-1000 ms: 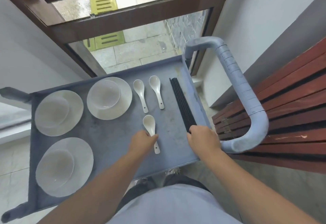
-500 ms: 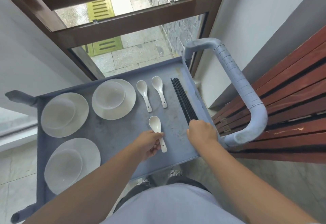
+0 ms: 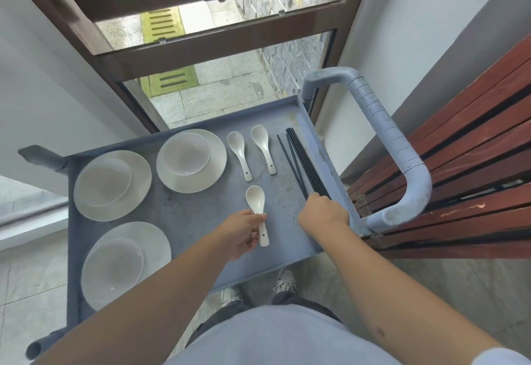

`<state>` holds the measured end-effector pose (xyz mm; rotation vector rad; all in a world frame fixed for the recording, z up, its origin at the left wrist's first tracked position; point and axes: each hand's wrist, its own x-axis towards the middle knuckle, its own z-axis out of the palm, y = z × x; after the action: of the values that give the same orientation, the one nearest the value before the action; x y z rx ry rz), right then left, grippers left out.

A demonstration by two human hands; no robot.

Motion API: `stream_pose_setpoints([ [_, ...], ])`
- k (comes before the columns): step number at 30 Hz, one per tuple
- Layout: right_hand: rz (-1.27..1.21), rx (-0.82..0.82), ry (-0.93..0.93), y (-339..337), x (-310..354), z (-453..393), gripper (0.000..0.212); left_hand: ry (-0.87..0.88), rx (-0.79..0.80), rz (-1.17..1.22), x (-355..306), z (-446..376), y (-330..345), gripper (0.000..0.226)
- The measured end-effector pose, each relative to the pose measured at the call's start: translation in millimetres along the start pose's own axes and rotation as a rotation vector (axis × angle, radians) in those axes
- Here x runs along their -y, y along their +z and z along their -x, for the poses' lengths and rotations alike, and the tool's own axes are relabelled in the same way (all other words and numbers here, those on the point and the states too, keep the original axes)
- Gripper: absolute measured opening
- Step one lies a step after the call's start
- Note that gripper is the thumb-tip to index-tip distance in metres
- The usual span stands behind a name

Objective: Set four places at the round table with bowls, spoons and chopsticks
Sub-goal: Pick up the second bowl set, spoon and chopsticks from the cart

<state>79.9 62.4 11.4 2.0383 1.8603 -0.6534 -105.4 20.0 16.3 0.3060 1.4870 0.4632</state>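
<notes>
— Three bowls, each on its own plate, sit on the cart's tray (image 3: 178,221): one bowl (image 3: 186,153) toward twelve o'clock, another bowl (image 3: 105,182) at about ten, the third bowl (image 3: 116,262) at eight. No round table is in sight, so I'd judge the setting has barely begun.

— And the spoons?

— Two spoons lie untouched side by side near one o'clock, a left one (image 3: 239,152) and a right one (image 3: 263,146). The third spoon (image 3: 257,209) is in the left hand (image 3: 240,231), fingers pinching its handle, bowl end pointing toward twelve.

— Lifted or resting?

— Cannot tell from where I stand; it is at or just above the tray.

— What about the other hand?

— Right hand (image 3: 323,213) is knuckles up, fingers clenched around the near ends of the black chopsticks (image 3: 301,160), which fan out toward one o'clock along the tray's right rim, beside the cart handle (image 3: 399,146). Both forearms reach forward from the body.

— So what remains?

— Nearly everything: carry it all over and lay four places. Only three bowls and three spoons show here.
</notes>
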Motion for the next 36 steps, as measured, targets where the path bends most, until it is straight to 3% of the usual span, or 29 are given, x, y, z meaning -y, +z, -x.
stream_pose_setpoints([
  [2, -0.001, -0.002, 0.019, 2.3, -6.3, 3.2, 0.031, -0.001, 0.021, 0.015, -1.0, 1.5, -1.6, 0.012],
  [6, -0.14, 0.017, 0.085, 4.9, -16.4, 8.6, 0.022, 0.011, 0.061, 0.037, -3.9, 8.5, -3.8, 0.011],
  [11, -0.879, 0.068, 0.117, -3.4, -15.4, 22.3, 0.018, 0.102, 0.107, 0.103, -9.9, 23.6, -7.9, 0.008],
  [13, -1.226, 0.193, 0.064, -6.2, -6.9, 36.6, 0.025, 0.149, 0.133, 0.127, -12.2, 31.7, -9.5, 0.009],
  [15, -1.453, 0.299, 0.01, -7.2, 8.2, 50.4, 0.01, 0.18, 0.147, 0.161, -12.7, 40.1, -11.6, 0.013],
  [17, -1.586, 0.369, 0.035, -9.2, 28.5, 59.5, 0.026, 0.198, 0.172, 0.221, -12.3, 46.9, -15.3, 0.016],
  [19, -1.621, 0.385, 0.067, -12.4, 50.3, 62.8, 0.033, 0.202, 0.198, 0.297, -11.0, 52.4, -21.6, 0.016],
  [26, -1.428, 0.398, -0.138, -14.4, 101.8, 59.9, 0.014, 0.288, 0.219, 0.496, 1.0, 73.6, -64.9, 0.026],
  [31, -1.403, 0.557, -0.237, -10.2, 155.2, 68.5, 0.04, 0.466, 0.019, 0.456, 18.8, 85.7, -90.1, 0.017],
  [36, -1.29, 0.671, -0.299, 3.6, 197.2, 73.0, 0.018, 0.528, -0.168, 0.359, 36.8, 98.6, -127.6, 0.023],
])
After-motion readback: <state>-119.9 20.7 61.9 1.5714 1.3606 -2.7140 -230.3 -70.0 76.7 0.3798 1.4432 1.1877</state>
